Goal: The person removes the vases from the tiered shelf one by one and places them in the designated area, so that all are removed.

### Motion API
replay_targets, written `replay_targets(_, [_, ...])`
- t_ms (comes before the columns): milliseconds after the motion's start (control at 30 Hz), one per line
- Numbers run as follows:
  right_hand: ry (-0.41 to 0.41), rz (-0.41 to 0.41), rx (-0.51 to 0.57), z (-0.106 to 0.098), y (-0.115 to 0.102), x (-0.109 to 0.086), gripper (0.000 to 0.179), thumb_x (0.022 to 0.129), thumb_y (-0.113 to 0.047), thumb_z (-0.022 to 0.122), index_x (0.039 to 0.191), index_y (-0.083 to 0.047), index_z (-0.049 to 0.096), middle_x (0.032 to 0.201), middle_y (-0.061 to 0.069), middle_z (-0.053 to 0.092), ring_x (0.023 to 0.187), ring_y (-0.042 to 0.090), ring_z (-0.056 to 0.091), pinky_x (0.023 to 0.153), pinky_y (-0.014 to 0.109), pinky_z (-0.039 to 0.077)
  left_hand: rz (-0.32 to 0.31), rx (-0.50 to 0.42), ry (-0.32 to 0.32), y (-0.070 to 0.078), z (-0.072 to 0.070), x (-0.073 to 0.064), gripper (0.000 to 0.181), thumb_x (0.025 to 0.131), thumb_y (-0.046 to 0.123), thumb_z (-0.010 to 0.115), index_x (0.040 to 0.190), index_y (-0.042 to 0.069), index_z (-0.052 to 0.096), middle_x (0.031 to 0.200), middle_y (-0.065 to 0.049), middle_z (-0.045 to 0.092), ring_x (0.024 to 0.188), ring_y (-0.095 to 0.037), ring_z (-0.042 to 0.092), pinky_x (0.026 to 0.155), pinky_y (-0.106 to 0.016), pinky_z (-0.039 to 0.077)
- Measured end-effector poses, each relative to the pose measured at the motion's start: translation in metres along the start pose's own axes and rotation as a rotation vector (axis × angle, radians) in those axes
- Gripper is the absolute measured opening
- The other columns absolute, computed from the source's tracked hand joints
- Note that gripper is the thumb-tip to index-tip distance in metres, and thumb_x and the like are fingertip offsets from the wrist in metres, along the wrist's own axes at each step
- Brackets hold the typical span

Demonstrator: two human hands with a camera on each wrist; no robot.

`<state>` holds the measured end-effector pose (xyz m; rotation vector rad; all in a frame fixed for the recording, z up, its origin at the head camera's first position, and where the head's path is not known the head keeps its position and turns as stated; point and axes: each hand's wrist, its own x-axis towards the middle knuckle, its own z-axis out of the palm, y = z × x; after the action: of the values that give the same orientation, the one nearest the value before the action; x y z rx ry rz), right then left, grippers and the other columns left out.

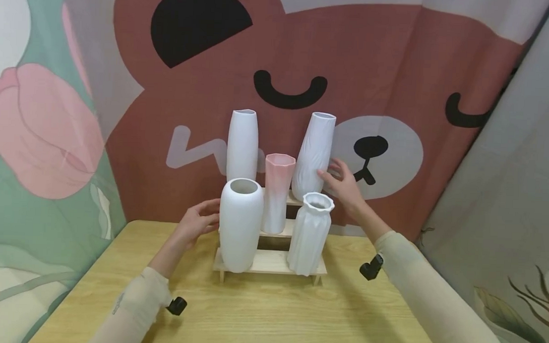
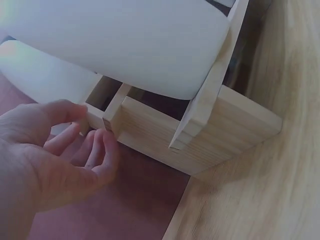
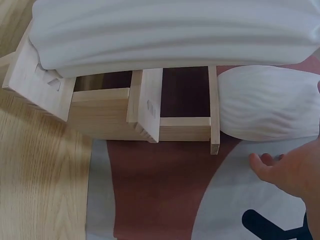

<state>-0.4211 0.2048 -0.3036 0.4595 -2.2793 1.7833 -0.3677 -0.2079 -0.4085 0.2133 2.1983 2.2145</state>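
Note:
A tiered wooden stand (image 1: pixel 271 262) carries several vases. My left hand (image 1: pixel 199 222) is at its left side, beside the smooth white vase (image 1: pixel 240 231); in the left wrist view its curled fingers and thumb meet at a board end of the stand (image 2: pixel 114 112), seeming to pinch it. My right hand (image 1: pixel 342 183) is by the tall textured white vase (image 1: pixel 313 157) at the back right, thumb by its side. The right wrist view shows a gap between that thumb and the vase (image 3: pixel 270 102); other fingers are mostly hidden.
A pink-and-white vase (image 1: pixel 277 192) stands on the middle tier, another white vase (image 1: pixel 242 145) at the back left. A ribbed white vase (image 1: pixel 309 238) is at the front right. The wooden table (image 1: pixel 269 317) ends at a curtain (image 1: pixel 374 59) with a bear print.

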Motion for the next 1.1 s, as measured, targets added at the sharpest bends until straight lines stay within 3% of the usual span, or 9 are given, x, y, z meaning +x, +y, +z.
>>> replay_targets(200, [-0.022, 0.031, 0.013, 0.0, 0.001, 0.005, 0.091, 0.091, -0.044, 0.077, 0.16, -0.011, 0.028, 0.156, 0.019, 0.035, 0.135, 0.038, 0.044, 0.108, 0.055, 0.041, -0.064, -0.012, 0.021, -0.005, 0.007, -0.008, 0.045, 0.099, 0.005, 0.067, 0.143, 0.006, 0.056, 0.135, -0.017, 0.057, 0.121, -0.032, 0.057, 0.1, -0.05, 0.05])
replay_targets(433, [-0.022, 0.035, -0.059, -0.011, 0.0, 0.005, 0.09, 0.09, -0.043, 0.078, 0.16, -0.011, 0.031, 0.153, 0.019, 0.042, 0.134, 0.035, 0.044, 0.107, 0.055, 0.043, -0.161, 0.016, -0.063, -0.019, 0.014, -0.029, 0.046, 0.103, 0.006, 0.057, 0.147, -0.001, 0.049, 0.145, -0.025, 0.048, 0.13, -0.042, 0.047, 0.104, -0.057, 0.045])
replay_targets(667, [-0.025, 0.071, -0.084, -0.022, -0.005, 0.005, 0.09, 0.093, -0.036, 0.077, 0.161, -0.01, 0.025, 0.156, 0.02, 0.037, 0.139, 0.037, 0.039, 0.108, 0.056, 0.041, -0.196, 0.007, -0.109, -0.028, 0.023, -0.054, 0.048, 0.1, 0.005, 0.062, 0.145, -0.004, 0.051, 0.14, -0.026, 0.052, 0.119, -0.035, 0.057, 0.095, -0.051, 0.054])
replay_targets(833, [-0.032, 0.048, -0.062, -0.022, -0.007, 0.004, 0.09, 0.092, -0.03, 0.078, 0.16, -0.007, 0.025, 0.158, 0.018, 0.035, 0.14, 0.035, 0.038, 0.109, 0.056, 0.039, -0.192, -0.041, -0.076, -0.035, 0.037, -0.066, 0.047, 0.096, 0.0, 0.064, 0.141, -0.01, 0.052, 0.136, -0.025, 0.055, 0.111, -0.031, 0.061, 0.095, -0.049, 0.054])
replay_targets(1100, [-0.01, -0.019, -0.081, -0.016, 0.002, 0.0, 0.093, 0.086, -0.04, 0.083, 0.158, -0.019, 0.028, 0.156, 0.007, 0.038, 0.138, 0.028, 0.04, 0.109, 0.054, 0.039, -0.183, -0.018, 0.01, -0.041, 0.047, -0.068, 0.042, 0.091, -0.006, 0.067, 0.133, -0.009, 0.061, 0.128, -0.022, 0.061, 0.106, -0.029, 0.064, 0.09, -0.044, 0.057])
